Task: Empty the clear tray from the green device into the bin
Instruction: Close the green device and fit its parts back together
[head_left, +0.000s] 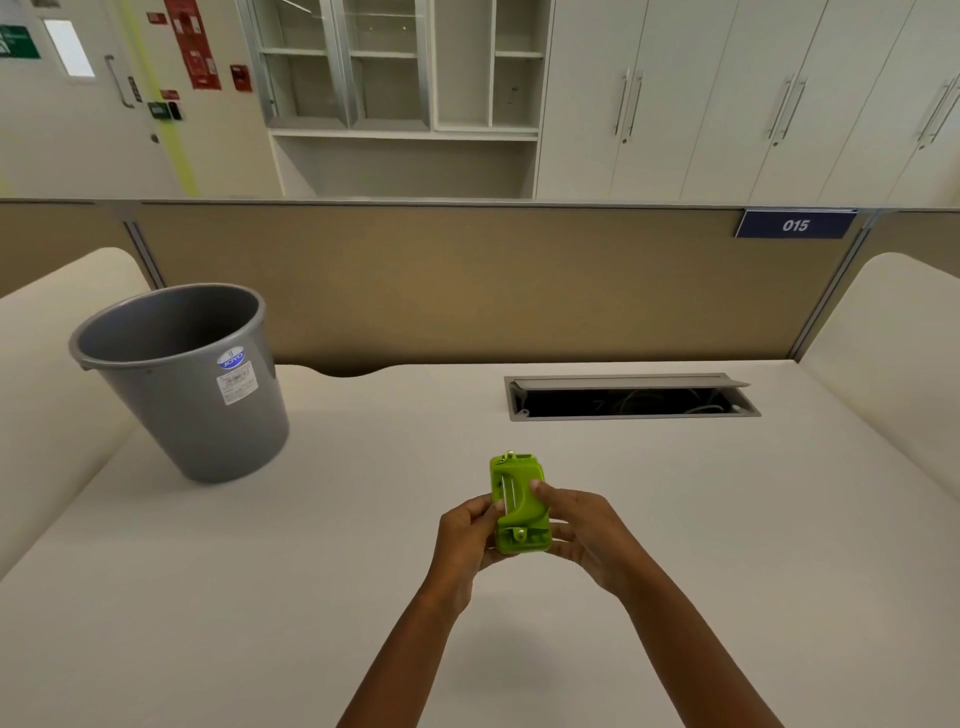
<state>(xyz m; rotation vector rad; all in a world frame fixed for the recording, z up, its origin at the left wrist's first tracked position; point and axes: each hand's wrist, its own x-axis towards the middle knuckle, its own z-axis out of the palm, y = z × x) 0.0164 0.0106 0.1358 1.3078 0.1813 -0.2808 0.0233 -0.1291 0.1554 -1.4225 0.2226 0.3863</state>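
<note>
The green device, a small lime-green hole punch, is held above the desk at the lower centre, its long axis pointing away from me. My left hand grips its left side, with the thumb on the top near the metal strips. On its right side is my right hand, fingers wrapped under and the thumb on the top. The clear tray is not distinguishable; it may be hidden under the device and my fingers. The grey bin stands upright on the desk at the far left, well apart from both hands.
The cream desk has an open cable hatch at the back right. A tan partition closes the back, and curved cream dividers stand at both sides.
</note>
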